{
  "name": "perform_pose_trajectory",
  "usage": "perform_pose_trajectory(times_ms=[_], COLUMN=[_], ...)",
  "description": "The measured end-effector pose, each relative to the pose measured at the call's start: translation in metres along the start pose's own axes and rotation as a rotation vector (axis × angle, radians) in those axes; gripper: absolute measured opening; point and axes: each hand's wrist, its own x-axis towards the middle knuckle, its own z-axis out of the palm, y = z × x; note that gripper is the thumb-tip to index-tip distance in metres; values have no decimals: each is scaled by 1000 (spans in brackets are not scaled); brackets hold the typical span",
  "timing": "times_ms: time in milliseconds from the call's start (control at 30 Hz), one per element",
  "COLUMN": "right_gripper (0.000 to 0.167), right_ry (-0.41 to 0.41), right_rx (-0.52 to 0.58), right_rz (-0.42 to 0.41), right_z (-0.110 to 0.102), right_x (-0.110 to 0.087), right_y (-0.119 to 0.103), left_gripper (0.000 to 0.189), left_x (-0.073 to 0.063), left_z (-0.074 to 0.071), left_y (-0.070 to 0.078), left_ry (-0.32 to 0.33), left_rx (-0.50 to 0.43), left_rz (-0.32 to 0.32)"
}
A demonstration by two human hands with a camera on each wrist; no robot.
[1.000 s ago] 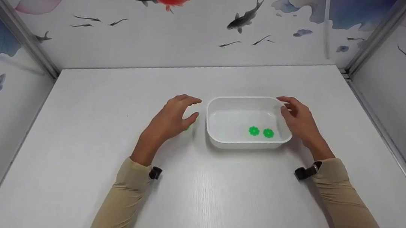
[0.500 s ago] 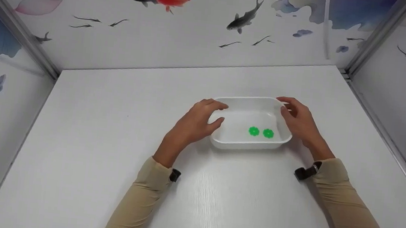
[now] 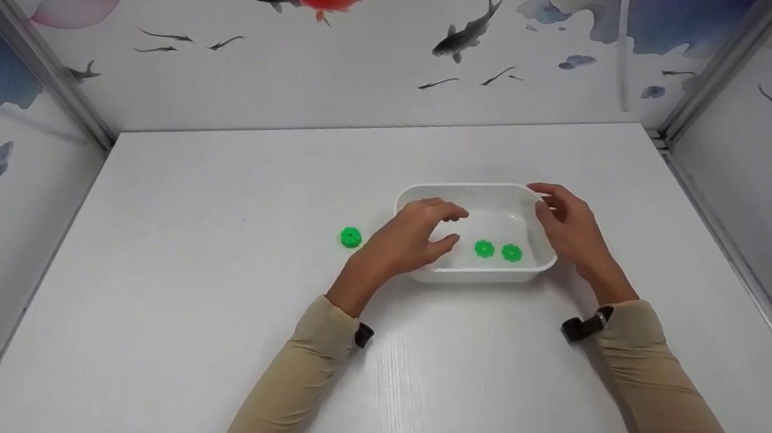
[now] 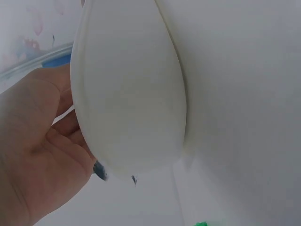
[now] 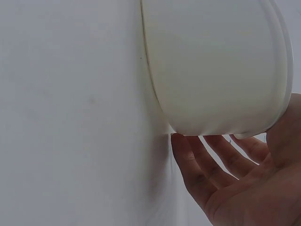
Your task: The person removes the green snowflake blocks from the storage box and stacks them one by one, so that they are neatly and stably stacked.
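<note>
A white rectangular tray (image 3: 469, 278) stands on the table with two small green flower-shaped pieces (image 3: 484, 248) lying inside, towards its front right. Over the tray's left end hovers my left hand (image 3: 408, 240), thumb and fingers spread apart, nothing visible between them. In the left wrist view, the tray's outer wall (image 4: 131, 94) hides part of that hand's fingers. My right hand (image 3: 571, 230) holds the tray's right end, thumb over the rim and fingers against the outside. Another green flower-shaped piece (image 3: 351, 237), looking thicker, lies on the table left of the tray, behind the left hand.
The white table (image 3: 171, 280) extends around the tray. Panels printed with fish (image 3: 333, 1) and petals rise at the back and both sides. Black bands with small devices (image 3: 582, 327) sit at both wrists.
My left hand has moved right, from beside the tray to over its left end, uncovering the green piece on the table. My right hand and the tray have stayed in place.
</note>
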Motion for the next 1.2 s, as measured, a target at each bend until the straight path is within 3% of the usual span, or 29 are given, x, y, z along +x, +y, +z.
perform_pose_trajectory(times_ms=[200, 367, 833, 1200], right_gripper=[44, 45, 44, 45], right_ry=[7, 5, 4, 1], right_rx=[20, 10, 3, 4], right_rz=[-21, -19, -31, -53], right_z=[0, 0, 0, -1], right_x=[0, 0, -1, 0], right_y=[2, 2, 2, 2], left_gripper=[37, 38, 38, 37], left_x=[10, 18, 40, 46], left_z=[12, 20, 38, 45], left_y=[4, 7, 19, 21], left_ry=[-15, -40, -78, -91], left_rx=[-45, -72, -53, -28], left_rz=[34, 19, -4, -14])
